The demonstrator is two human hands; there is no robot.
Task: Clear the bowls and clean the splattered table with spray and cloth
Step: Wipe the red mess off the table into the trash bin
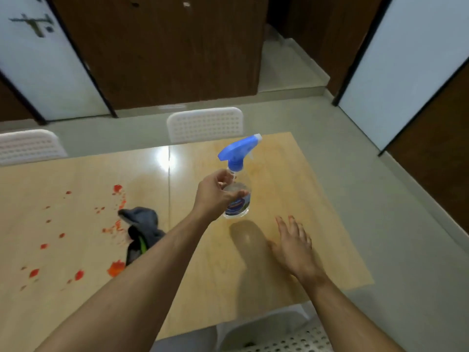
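Observation:
My left hand (pixel 218 193) grips a clear spray bottle (pixel 239 199) with a blue trigger head, held just above the wooden table (pixel 291 179). My right hand (pixel 294 240) hovers flat and open over the table, to the right of the bottle and nearer to me. A crumpled grey cloth (pixel 142 224) lies on the table left of my left forearm. Red splatters (pixel 116 189) dot the left half of the table, with larger blobs near the cloth. No bowls are in view.
A white perforated chair (pixel 205 124) stands at the table's far side, another (pixel 30 146) at the far left, and a third (pixel 279 336) at the near edge below my right arm. Dark wooden cabinets and white panels line the back. Pale floor lies to the right.

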